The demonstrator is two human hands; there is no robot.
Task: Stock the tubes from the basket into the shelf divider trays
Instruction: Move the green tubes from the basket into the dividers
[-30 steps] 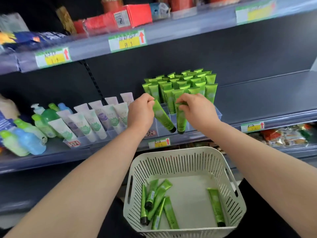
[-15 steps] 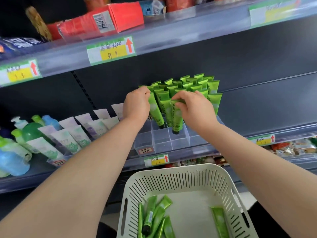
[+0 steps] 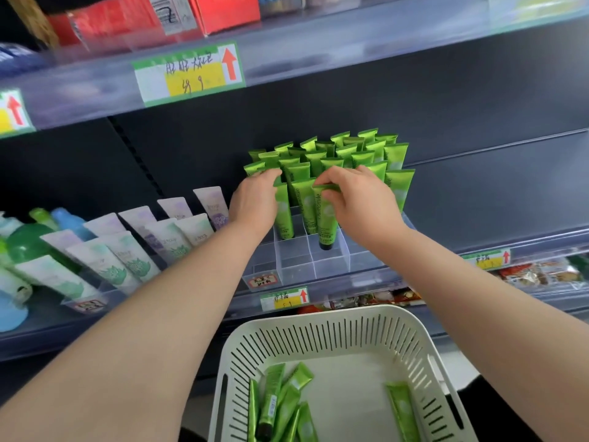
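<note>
A clear divider tray [image 3: 296,266] stands on the middle shelf, its back rows packed with upright green tubes [image 3: 350,154]. My left hand [image 3: 255,202] holds the top of one green tube [image 3: 283,215] standing cap-down in a cell at the tray's left. My right hand [image 3: 360,199] pinches the crimped top of another green tube [image 3: 326,221], whose black cap sits in a cell near the front. Below, a white slotted basket [image 3: 325,333] holds several loose green tubes [image 3: 280,406], one of them apart at the right [image 3: 401,409].
White tubes [image 3: 127,250] lean in a tray to the left, beside green and blue bottles [image 3: 28,244]. The upper shelf edge carries a price label [image 3: 188,74] with red boxes [image 3: 204,11] above. Snack packets [image 3: 541,275] lie on the shelf below right.
Both hands have lowered their tubes from above the tray's front into upright positions in the cells. The view has moved closer to the shelf.
</note>
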